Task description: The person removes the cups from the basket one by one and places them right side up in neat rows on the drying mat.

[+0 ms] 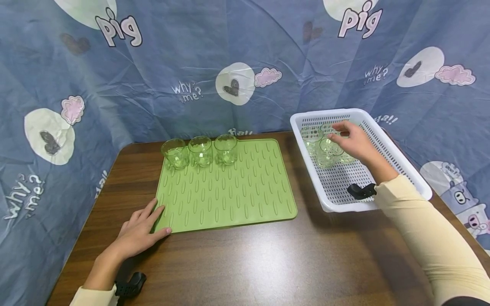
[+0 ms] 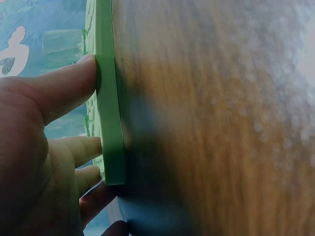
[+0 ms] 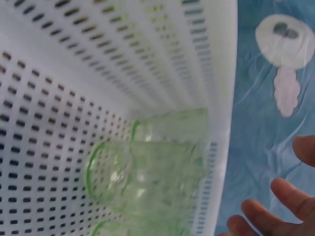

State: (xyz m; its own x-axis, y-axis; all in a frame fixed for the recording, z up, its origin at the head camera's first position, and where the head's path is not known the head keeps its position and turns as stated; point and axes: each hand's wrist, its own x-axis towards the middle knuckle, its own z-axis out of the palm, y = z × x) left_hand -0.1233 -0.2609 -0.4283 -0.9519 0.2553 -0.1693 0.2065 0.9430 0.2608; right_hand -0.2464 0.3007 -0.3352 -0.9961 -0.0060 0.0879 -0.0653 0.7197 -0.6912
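My left hand (image 1: pixel 138 233) rests at the front left corner of a green ribbed mat (image 1: pixel 229 193). Its thumb and fingertips touch the mat edge in the left wrist view. Three clear green-tinted glasses (image 1: pixel 176 155) stand in a row along the mat's back left edge. To the right, my right hand (image 1: pixel 356 142) is over a white perforated basket (image 1: pixel 338 187), thumb and fingers apart with nothing between them. Below it, several similar glasses (image 1: pixel 325 159) are grouped at the basket's back end. One glass (image 3: pixel 147 177) fills the middle of the right wrist view.
Mat and basket are on a brown wooden table (image 1: pixel 237 263). A blue printed cloth (image 1: pixel 153 106) hangs right behind the table and at both sides. Black wrist straps (image 1: pixel 361 192) are worn on both arms. The basket's walls rise around the glasses.
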